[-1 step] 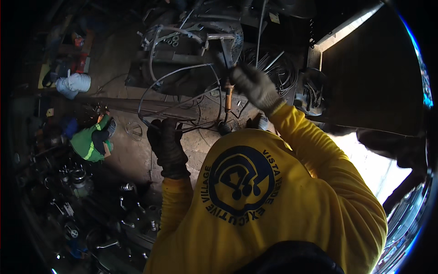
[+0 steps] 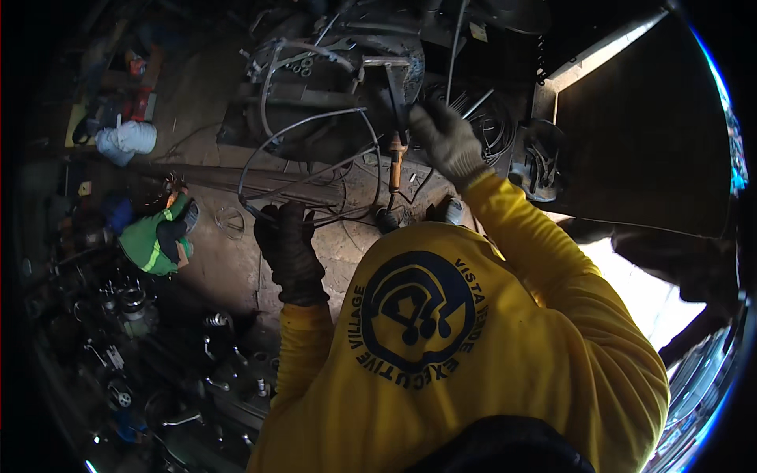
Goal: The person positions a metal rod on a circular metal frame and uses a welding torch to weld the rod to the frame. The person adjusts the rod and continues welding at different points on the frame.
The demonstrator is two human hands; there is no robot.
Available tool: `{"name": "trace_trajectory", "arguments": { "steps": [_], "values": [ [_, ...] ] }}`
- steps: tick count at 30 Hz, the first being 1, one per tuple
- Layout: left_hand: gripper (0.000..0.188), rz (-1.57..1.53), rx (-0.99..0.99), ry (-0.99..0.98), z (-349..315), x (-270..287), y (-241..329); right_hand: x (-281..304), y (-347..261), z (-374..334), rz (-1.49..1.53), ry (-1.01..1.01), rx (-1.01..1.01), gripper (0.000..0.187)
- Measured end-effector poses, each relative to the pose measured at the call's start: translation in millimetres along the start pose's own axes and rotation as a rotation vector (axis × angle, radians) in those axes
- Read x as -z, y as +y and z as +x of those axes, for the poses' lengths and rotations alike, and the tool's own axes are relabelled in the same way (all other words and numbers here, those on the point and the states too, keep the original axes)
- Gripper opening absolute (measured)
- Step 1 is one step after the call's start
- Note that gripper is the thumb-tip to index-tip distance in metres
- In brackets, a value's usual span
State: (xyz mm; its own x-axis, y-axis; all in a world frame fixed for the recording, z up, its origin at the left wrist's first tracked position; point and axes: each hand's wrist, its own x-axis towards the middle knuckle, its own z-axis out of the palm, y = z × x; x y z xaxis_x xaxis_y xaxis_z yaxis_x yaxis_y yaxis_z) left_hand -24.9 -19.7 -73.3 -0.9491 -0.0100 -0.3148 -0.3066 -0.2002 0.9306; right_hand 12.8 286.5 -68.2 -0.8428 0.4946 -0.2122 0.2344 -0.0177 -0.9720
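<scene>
Whether the right hand (image 2: 447, 143) holds anything is unclear.

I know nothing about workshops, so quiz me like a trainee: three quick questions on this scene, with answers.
1. Which of the wearer's hands grips the bent rod frame?
2. True or false: the gloved right hand looks paler than the gloved left hand.
3. What is the main colour worn by the co-worker at the picture's left?
A) red
B) green
C) white

Key:
1. The left hand.
2. True.
3. B.
</scene>
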Motion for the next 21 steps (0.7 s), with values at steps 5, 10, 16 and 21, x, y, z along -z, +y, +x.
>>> {"name": "trace_trajectory", "arguments": {
  "steps": [5, 10, 16, 21],
  "values": [
    [0.056, 0.110, -0.112, 0.216, -0.7, 0.3, -10.0, -14.3, 5.3, 51.1, -0.775, -0.100, 0.060, 0.076],
    [0.052, 0.140, -0.298, 0.291, 26.4, 13.0, -29.4, -23.0, 8.2, 67.9, -0.866, -0.106, 0.167, 0.060],
    [0.054, 0.276, -0.404, 0.265, 30.9, 5.6, -23.0, -22.8, 21.9, 85.5, -0.954, 0.016, 0.159, 0.044],
    [0.059, 0.212, -0.414, 0.174, 38.9, -2.4, -19.7, -10.9, 21.0, 59.1, -0.624, 0.064, 0.247, 0.039]
  ]
}}
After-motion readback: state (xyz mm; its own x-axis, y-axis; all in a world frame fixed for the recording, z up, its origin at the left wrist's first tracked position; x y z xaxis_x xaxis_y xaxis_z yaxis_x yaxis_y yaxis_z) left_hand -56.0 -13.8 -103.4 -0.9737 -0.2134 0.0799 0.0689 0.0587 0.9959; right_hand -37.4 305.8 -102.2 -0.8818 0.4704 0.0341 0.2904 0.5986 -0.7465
